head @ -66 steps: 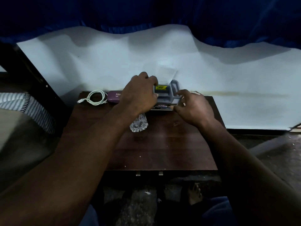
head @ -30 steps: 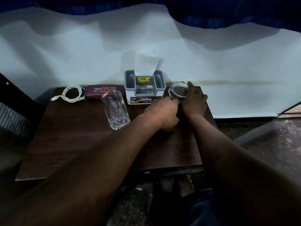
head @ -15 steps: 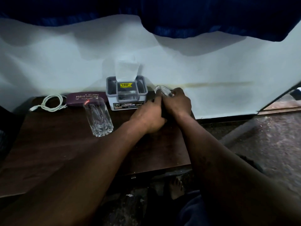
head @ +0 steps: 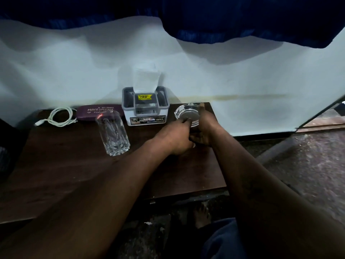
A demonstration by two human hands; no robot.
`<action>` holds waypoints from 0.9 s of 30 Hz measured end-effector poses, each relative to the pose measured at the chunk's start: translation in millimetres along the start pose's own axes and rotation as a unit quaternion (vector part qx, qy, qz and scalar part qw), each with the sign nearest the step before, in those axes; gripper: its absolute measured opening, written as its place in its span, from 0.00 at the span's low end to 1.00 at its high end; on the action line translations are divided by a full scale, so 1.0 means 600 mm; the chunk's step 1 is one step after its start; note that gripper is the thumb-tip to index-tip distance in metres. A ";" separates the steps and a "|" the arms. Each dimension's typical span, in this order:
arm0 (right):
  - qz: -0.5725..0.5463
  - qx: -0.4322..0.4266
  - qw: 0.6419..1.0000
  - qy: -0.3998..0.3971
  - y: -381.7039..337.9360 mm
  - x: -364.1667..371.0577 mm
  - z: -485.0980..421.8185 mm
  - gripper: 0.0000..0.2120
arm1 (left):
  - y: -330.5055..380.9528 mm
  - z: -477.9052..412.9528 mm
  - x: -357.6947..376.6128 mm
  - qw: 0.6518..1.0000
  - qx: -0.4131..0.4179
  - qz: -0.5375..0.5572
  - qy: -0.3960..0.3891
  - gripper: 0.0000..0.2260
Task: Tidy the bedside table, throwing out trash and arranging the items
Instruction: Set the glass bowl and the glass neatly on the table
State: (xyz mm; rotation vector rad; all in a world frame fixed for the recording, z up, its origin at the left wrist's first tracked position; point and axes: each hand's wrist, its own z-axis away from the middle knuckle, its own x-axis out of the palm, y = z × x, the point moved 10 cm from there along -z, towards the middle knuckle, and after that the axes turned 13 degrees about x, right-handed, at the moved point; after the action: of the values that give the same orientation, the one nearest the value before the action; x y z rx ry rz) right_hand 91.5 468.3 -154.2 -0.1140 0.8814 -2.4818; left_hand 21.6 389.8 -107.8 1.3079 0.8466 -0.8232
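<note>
**Bedside table (head: 74,174), dark wood.** The near-left corner is cut off by the frame edge.

1. Glass ashtray (head: 187,113): back right corner, flat on the top and close to the right edge. Your hands cover its near rim and right wall.
2. Your left hand (head: 176,140): fingertips (head: 186,120) are curled over the ashtray's near rim and pinch it. The thumb is hidden beneath the hand.
3. Your right hand (head: 206,128): one finger lies straight along the ashtray's right wall, its tip at the back rim. The other fingers merge with the left hand in the dim light, so you cannot tell whether they curl.
4. Drinking glass (head: 113,134): upright, forward of the back row and well left of the ashtray.
5. Tissue box (head: 145,111): back centre, just left of the ashtray. It has a yellow price sticker, and the lower label is partly legible. A white tissue (head: 146,77) stands out of it, faint against the pale sheet.
6. Spectacle case (head: 97,111): maroon, left of the box. The glass overlaps its right end.
7. White cable (head: 58,116): coiled at the back left.
</note>
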 end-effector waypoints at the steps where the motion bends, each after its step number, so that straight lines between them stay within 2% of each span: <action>1: 0.019 -0.007 1.000 0.010 -0.001 -0.001 0.000 0.27 | -0.002 -0.001 0.002 1.000 -0.001 -0.002 -0.004 0.40; 3: 0.039 -0.010 0.999 0.012 -0.003 -0.002 -0.002 0.18 | -0.004 -0.001 0.005 1.000 -0.002 0.003 -0.011 0.41; 4: 0.042 -0.013 0.999 0.011 -0.004 -0.002 -0.003 0.16 | -0.004 -0.002 0.006 1.000 -0.002 0.007 -0.014 0.41; 8: 0.044 -0.035 0.998 0.032 -0.012 -0.007 -0.001 0.18 | -0.004 -0.004 0.007 1.000 0.004 0.010 -0.018 0.41; 13: 0.013 -0.042 0.999 0.020 -0.001 -0.016 0.016 0.12 | 0.003 0.010 0.005 1.000 0.000 -0.010 -0.024 0.41; 15: 0.009 -0.055 0.998 0.039 0.002 -0.026 0.023 0.15 | 0.005 0.021 0.005 1.000 -0.005 -0.008 -0.028 0.39; 17: 0.043 -0.079 0.993 0.077 0.001 -0.037 0.032 0.22 | 0.014 0.039 -0.003 1.000 -0.003 -0.004 -0.018 0.33; 20: 0.161 -0.131 0.970 0.129 0.001 -0.036 0.068 0.31 | 0.027 0.077 -0.037 1.000 -0.001 -0.015 0.018 0.20; 22: 0.221 -0.174 0.950 0.137 0.001 -0.023 0.101 0.31 | 0.019 0.103 -0.064 0.998 -0.033 -0.051 0.033 0.15; 24: 0.275 -0.221 0.927 0.132 0.004 -0.003 0.133 0.28 | 0.004 0.135 -0.092 0.991 -0.075 -0.099 0.055 0.16; 27: 0.310 -0.284 0.902 0.097 0.018 0.033 0.173 0.23 | -0.015 0.194 -0.142 0.963 -0.127 -0.196 0.135 0.15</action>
State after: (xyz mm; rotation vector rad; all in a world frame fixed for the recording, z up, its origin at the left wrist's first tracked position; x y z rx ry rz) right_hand 103.7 392.6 -80.5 0.1968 1.4441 -1.6150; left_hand -18.9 276.2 -28.5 1.0495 1.4133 -0.8165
